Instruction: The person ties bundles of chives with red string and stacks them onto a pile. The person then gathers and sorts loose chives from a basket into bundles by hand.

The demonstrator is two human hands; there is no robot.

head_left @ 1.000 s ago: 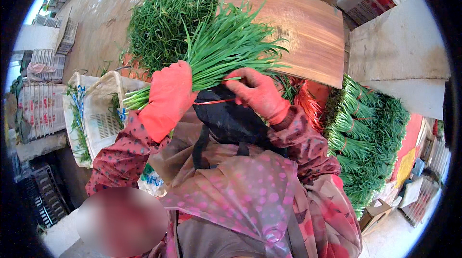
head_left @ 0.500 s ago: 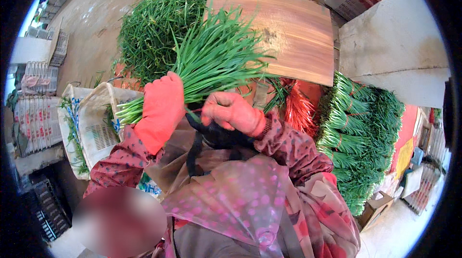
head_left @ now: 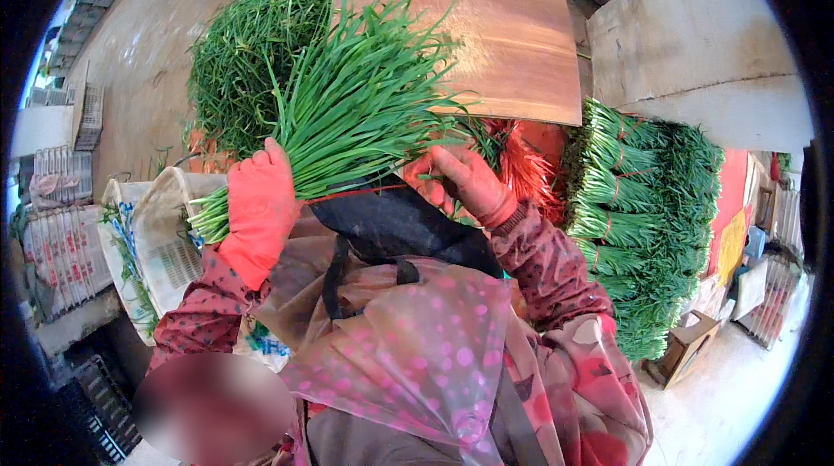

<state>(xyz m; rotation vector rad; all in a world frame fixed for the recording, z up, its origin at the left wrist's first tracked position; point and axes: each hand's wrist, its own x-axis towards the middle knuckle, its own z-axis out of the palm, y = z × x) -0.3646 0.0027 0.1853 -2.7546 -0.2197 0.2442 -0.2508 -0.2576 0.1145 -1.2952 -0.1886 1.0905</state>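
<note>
My left hand (head_left: 258, 205), in an orange-red rubber glove, is closed around the pale stems of a bunch of garlic chives (head_left: 360, 88). The leaves fan out up and to the right, and the cut white ends (head_left: 208, 216) stick out left of the fist. A thin red strip (head_left: 356, 195) runs taut from the left fist to my right hand (head_left: 460, 179). That gloved hand pinches the strip's other end beside the lower leaves; its fingertips are partly hidden. Black cloth (head_left: 400, 223) lies below the strip, over my lap.
A loose heap of greens (head_left: 252, 58) lies beyond the bunch, beside a wood-grain board (head_left: 495, 40). Red strips (head_left: 526, 166) hang in a bundle to the right. Tied chive bundles (head_left: 621, 231) are stacked farther right. White plastic crates (head_left: 165, 231) stand at my left.
My right hand has moved right, away from the left fist, drawing the red strip out long between them. The head view has shifted slightly, so the surroundings appear farther left.
</note>
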